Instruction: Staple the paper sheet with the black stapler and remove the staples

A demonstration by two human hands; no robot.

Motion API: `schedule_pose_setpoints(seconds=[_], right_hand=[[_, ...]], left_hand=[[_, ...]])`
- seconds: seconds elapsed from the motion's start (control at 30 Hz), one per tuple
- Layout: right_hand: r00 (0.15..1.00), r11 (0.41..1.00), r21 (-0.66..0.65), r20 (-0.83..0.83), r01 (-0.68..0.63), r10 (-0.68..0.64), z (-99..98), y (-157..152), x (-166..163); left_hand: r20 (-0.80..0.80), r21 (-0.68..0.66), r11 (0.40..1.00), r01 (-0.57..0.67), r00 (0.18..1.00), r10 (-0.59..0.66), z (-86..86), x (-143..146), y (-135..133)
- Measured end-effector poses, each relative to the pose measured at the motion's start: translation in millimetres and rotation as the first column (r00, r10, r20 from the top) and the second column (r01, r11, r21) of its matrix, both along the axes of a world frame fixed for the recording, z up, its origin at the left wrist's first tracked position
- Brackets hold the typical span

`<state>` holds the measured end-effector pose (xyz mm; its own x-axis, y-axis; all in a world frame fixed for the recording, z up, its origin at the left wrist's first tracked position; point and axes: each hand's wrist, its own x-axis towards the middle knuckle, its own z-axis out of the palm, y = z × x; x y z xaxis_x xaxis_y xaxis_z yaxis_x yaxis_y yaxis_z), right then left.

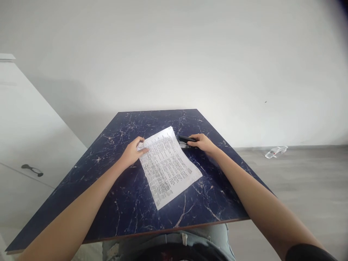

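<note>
**Limp printed sheet [168, 165] beside a rigid black stapler [185, 139]**

We have the printed sheet over the middle of the blue marbled table [123, 208], slanted, with one corner towards the near edge and another pointing far. It looks very light and flexible; we expect it to bend, crease or tear long before it resists. Its right side already bows, so we judge a gentle pinch close to an edge best, with the thumb above and fingers beneath. We cannot tell whether it is one page or several.

The stapler lies just beyond the sheet's right edge. We judge it stiff, compact and somewhat heavier than the paper, probably smooth-skinned, and best gripped around the rear of its body, clear of the front end. Whether that front end touches the paper, we cannot tell.

Our left hand [132, 152] pinches the sheet near its left corner, thumb lying over the print and fingers at the far side of the corner. Our right hand [203, 142] closes around the right end of the stapler, fingers on the far side and thumb on the near side. Both forearms reach in from the near side, angled inward, with the hands at similar depth.
</note>
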<state>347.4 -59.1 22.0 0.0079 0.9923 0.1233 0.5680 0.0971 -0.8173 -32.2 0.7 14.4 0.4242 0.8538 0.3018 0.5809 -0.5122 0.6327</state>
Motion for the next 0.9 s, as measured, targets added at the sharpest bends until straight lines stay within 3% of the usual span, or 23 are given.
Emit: schedule_pose_setpoints(seconds=[0.07,0.13,0.33,0.53,0.73,0.9], right_hand=[[0.982,0.983,-0.042,-0.077,-0.178,0.174,2.1,-1,0],[0.957,0.961,-0.052,-0.117,-0.271,0.264,4.0,-2,-2],[0.981,0.982,-0.054,-0.077,-0.183,0.179,6.8,-4,-2],[0.953,0.952,-0.062,0.012,-0.301,0.302,18.0,-11,-11],[0.885,0.886,-0.082,0.059,-0.457,0.462,27.8,-21,-29],[0.773,0.772,-0.133,0.056,-0.622,0.632,36.3,-29,-44]], left_hand=[[0.008,-0.045,0.999,-0.027,1.0,0.027,1.9,-7,4],[-0.002,-0.083,0.995,-0.055,0.999,0.055,3.0,-12,7],[0.046,-0.194,0.977,-0.093,0.994,0.104,2.7,-20,12],[0.091,-0.223,0.967,-0.122,0.985,0.146,3.6,-18,9],[0.289,-0.323,0.939,-0.116,0.933,0.215,-1.6,-11,7],[0.359,-0.303,0.94,-0.158,0.894,0.266,-4.9,-7,6]])
